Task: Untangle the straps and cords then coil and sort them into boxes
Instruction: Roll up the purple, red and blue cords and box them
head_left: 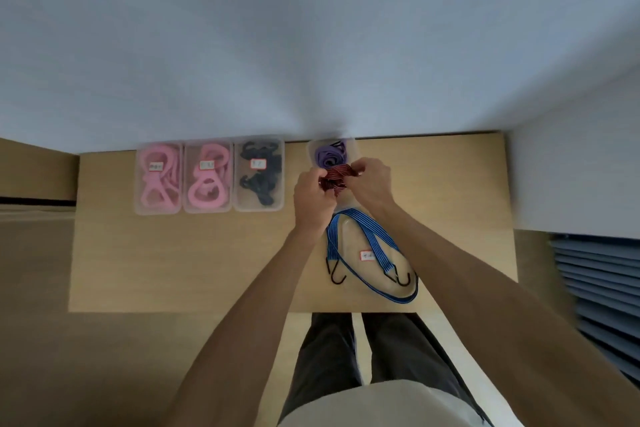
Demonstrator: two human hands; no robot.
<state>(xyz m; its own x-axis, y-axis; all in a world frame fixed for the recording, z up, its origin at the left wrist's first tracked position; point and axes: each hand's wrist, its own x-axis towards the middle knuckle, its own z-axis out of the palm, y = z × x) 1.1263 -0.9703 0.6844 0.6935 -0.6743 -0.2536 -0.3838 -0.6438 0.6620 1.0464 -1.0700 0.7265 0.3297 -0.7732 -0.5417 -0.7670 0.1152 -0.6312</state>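
A coiled red striped bungee cord [335, 177] is held between both hands above the table. My left hand [313, 199] grips its left side and my right hand [371, 180] pinches its right end. Just behind them a clear box [349, 146] holds a purple strap [329, 156]. Nearer to me a blue striped bungee cord [375, 248] with black hooks lies loosely over another clear labelled box [353, 236], its loop trailing towards the table's front edge.
Three clear labelled boxes stand in a row at the back left: two with pink straps [158, 178] [207, 177] and one with black cords [259, 175]. The wooden table [173, 260] meets a pale wall behind. My legs show below the front edge.
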